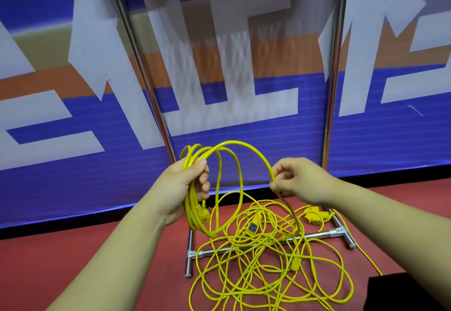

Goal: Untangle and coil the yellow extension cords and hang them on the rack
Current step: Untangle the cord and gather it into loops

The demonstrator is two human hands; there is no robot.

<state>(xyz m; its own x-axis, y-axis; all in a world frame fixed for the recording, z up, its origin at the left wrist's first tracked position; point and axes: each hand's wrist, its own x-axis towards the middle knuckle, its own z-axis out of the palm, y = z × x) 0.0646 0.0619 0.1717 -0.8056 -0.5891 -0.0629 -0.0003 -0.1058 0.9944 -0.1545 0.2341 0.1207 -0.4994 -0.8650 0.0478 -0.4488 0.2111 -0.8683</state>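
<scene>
Left hand (188,188) grips a small coil (192,215) of yellow cord and right hand (297,181) pinches the next loop, while most cord lies in a tangle (268,269) on the floor (97,262) across the rack (324,234) base, so early going, I judge.

A big blue banner (73,176) with white shapes and an orange stripe stands behind. The floor (61,262) under it is red.
</scene>
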